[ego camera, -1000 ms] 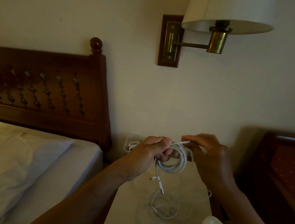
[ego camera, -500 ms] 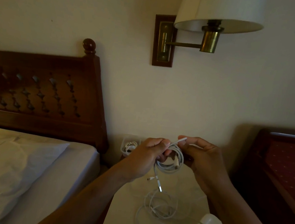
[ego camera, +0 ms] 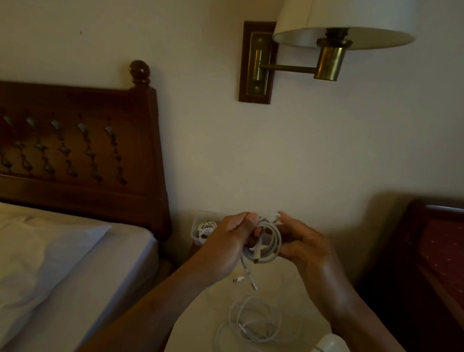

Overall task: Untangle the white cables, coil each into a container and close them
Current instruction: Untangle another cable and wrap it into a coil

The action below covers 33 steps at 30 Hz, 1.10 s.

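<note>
While the left hand point(ego camera: 229, 241) and right hand point(ego camera: 304, 246) both clamp a nearly wound coil point(ego camera: 270, 239) at frame centre, one cable point(ego camera: 206, 227) already sits in the tub point(ego camera: 195, 223) behind; a tangle point(ego camera: 254, 321) waits on the desk point(ego camera: 192, 326) below. Roughly midway, I'd say.
</note>
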Each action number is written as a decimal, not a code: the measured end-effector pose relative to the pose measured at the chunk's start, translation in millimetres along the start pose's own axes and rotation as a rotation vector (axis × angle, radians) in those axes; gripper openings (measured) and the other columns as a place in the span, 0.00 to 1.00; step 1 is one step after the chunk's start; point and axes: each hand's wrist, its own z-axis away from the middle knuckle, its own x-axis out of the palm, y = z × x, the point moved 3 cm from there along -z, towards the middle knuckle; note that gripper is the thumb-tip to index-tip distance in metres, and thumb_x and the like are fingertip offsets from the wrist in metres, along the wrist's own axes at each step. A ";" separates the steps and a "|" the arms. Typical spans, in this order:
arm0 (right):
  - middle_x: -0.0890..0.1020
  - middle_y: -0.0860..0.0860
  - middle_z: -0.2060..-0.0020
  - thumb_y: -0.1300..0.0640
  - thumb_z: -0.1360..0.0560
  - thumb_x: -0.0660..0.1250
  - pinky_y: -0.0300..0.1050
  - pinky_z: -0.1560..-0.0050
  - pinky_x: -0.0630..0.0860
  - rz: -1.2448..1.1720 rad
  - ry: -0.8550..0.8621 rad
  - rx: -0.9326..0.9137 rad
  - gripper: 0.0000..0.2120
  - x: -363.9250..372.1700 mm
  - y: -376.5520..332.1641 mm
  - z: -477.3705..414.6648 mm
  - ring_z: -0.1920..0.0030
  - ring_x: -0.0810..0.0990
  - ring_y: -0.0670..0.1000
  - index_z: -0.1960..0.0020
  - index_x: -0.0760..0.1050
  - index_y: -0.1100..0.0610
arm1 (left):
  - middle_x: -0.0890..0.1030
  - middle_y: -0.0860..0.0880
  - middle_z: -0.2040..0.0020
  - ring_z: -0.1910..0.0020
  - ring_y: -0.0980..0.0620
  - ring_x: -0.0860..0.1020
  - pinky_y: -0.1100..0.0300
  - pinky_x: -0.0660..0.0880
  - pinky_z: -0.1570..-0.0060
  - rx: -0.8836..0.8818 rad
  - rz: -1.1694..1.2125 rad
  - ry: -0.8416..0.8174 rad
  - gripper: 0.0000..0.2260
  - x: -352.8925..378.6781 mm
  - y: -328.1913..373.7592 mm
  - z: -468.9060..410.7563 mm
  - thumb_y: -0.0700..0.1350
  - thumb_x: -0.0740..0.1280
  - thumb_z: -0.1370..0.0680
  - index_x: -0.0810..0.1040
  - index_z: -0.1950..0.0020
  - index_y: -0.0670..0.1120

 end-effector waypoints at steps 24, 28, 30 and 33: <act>0.83 0.49 0.56 0.67 0.26 0.72 0.39 0.53 0.76 0.838 0.265 -0.740 0.08 21.0 -16.1 26.3 0.56 0.80 0.48 0.49 0.84 0.58 | 0.71 0.49 0.64 0.63 0.49 0.69 0.41 0.69 0.57 0.105 -0.301 -0.037 0.19 13.1 15.3 1.6 0.50 0.54 0.12 0.71 0.59 0.44; 0.80 0.47 0.58 0.68 0.24 0.69 0.33 0.55 0.72 0.745 0.126 -0.725 0.08 15.0 -36.9 23.0 0.58 0.78 0.45 0.52 0.81 0.57 | 0.78 0.41 0.59 0.59 0.39 0.77 0.35 0.72 0.53 0.120 -0.467 -0.102 0.16 9.7 10.2 -1.1 0.47 0.56 0.12 0.75 0.52 0.40; 0.80 0.47 0.58 0.68 0.23 0.70 0.35 0.56 0.76 0.623 0.097 -0.654 0.07 8.0 -47.6 17.5 0.58 0.80 0.46 0.53 0.80 0.57 | 0.81 0.48 0.60 0.60 0.44 0.78 0.41 0.73 0.57 0.148 -0.626 -0.133 0.15 13.6 10.0 0.1 0.49 0.54 0.14 0.77 0.52 0.47; 0.82 0.49 0.59 0.69 0.23 0.70 0.48 0.56 0.80 0.423 0.105 -0.524 0.07 -2.0 -57.4 5.3 0.58 0.83 0.53 0.53 0.81 0.58 | 0.76 0.53 0.68 0.64 0.48 0.76 0.52 0.67 0.61 0.182 -0.667 -0.137 0.14 19.1 16.9 0.6 0.48 0.55 0.14 0.71 0.59 0.56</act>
